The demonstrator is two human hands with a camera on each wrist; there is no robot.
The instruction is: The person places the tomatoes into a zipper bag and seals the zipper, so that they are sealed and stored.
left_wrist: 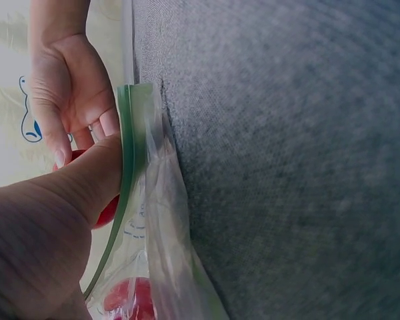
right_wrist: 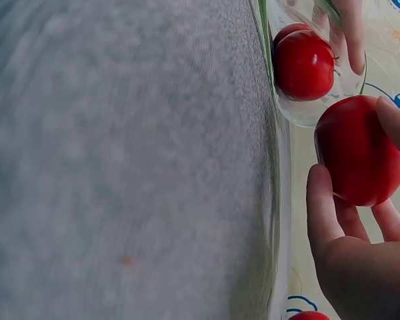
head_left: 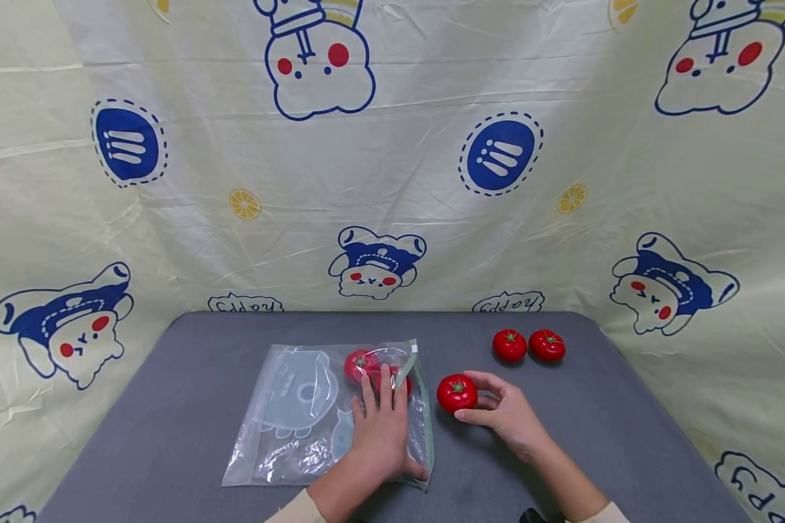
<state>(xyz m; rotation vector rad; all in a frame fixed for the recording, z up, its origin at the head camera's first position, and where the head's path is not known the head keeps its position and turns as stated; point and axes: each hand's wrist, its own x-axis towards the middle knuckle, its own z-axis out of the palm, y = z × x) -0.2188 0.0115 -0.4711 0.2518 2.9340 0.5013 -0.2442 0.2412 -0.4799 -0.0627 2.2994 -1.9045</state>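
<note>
A clear zip bag [head_left: 301,457] with a green-edged mouth lies on the table, its mouth to the right. Two red tomatoes [right_wrist: 305,65] are inside it, near the mouth. My left hand [head_left: 382,432] rests over the bag's mouth end, fingers straight and spread, thumb stretched toward the near corner; the green strip [left_wrist: 126,143] passes by it in the left wrist view. Just right of the mouth, my right hand [head_left: 506,418] holds another tomato [head_left: 456,393] between thumb and fingers. In the right wrist view that tomato [right_wrist: 360,150] is outside the bag, whose mouth gapes.
Two more tomatoes, one on the left [head_left: 509,346] and one on the right [head_left: 546,346], sit side by side at the table's back right. The grey table [head_left: 170,407] meets a printed cloth [head_left: 419,167] behind it. A small black object [head_left: 532,516] shows at the bottom edge.
</note>
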